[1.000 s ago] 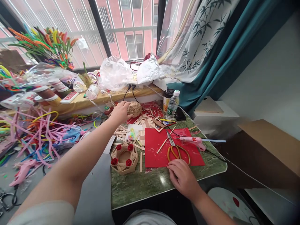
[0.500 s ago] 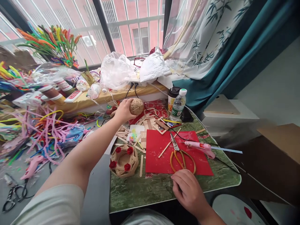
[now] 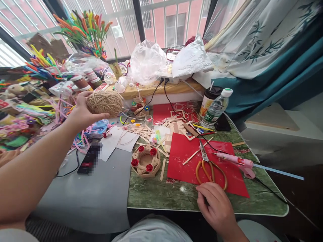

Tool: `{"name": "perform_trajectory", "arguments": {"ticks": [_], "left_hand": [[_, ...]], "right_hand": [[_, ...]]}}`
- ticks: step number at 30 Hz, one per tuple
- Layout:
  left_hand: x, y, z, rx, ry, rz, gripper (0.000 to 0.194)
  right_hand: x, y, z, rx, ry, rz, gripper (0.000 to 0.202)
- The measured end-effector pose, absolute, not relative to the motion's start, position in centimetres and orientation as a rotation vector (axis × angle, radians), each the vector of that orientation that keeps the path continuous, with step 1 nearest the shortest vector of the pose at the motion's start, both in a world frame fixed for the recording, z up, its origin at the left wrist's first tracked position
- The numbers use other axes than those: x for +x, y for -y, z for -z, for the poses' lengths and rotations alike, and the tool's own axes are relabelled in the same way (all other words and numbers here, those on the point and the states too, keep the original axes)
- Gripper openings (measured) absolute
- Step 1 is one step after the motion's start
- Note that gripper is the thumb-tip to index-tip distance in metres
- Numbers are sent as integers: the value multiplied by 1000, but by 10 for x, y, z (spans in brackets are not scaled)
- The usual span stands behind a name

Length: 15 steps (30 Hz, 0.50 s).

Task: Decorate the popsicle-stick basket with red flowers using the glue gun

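My left hand (image 3: 82,112) grips a ball of jute twine (image 3: 104,102), thumb beneath and fingers behind, held up over the left side of the work area. At the table's front edge rests my right hand (image 3: 215,205), its fingers curled together and nothing visible in them. Just beyond it are scissors (image 3: 211,171) with golden handles, lying on a red sheet (image 3: 181,158). An octagonal craft-stick ring (image 3: 145,161) wrapped in twine, with red roses on top, sits left of the sheet. A pink glue gun (image 3: 234,159) lies at the sheet's right.
Loose craft sticks (image 3: 142,131) are piled behind the ring. A water bottle (image 3: 217,107) and a lidded cup (image 3: 209,101) stand at the back right. A phone (image 3: 89,159) lies on the grey surface to the left. Cords cross the table.
My left hand has carried the twine ball leftward and nearer from the back of the table. The view has turned left. My right hand stays by the scissors.
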<state>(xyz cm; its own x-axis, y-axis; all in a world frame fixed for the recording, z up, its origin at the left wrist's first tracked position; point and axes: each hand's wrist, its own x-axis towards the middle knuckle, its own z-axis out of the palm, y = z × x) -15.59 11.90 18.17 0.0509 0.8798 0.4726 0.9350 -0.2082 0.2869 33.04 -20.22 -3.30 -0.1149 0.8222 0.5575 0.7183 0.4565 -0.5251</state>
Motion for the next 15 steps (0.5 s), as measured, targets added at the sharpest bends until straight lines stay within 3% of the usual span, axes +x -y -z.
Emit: {"name": "perform_trajectory", "arguments": {"ticks": [6,15], "left_hand": [[-191,-142,-153,-2277,2252,484,108],[-177,-192,-120,-2445,2176,110,111]], "right_hand": [[326,201,29,-1283,1868,-165,25],[323,198,28,-1291,1888,-145,24]]}}
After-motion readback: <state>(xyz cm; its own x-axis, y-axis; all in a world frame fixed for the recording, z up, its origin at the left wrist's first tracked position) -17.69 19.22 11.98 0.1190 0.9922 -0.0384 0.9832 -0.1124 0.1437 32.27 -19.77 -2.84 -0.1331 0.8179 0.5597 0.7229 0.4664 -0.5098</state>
